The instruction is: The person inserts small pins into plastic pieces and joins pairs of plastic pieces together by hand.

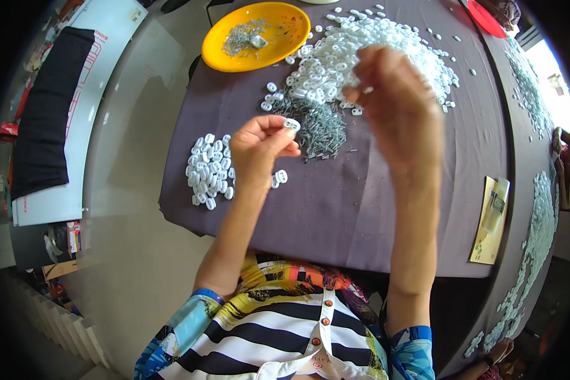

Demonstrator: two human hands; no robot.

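Observation:
My left hand [259,147] is closed, pinching a small white oval plastic piece with two holes [291,125] between thumb and fingertips. To the right, my right hand [396,104] is raised over the table and smeared by motion; whether its fingers hold anything cannot be made out. Beneath and behind it spreads a big heap of similar white oval pieces [326,69]. A pile of thin, short grey metal pieces [323,130] lies between my hands. Just left of my left hand is a smaller heap of white pieces [209,168], and a few loose ones [278,178] lie beside my wrist.
On the far left of the table [335,215] stands a yellow bowl [215,54] with small shiny pieces inside. A tan card with a clear packet [487,221] lies at the right. Past the table's right edge, another dark surface bears more white pieces [541,221].

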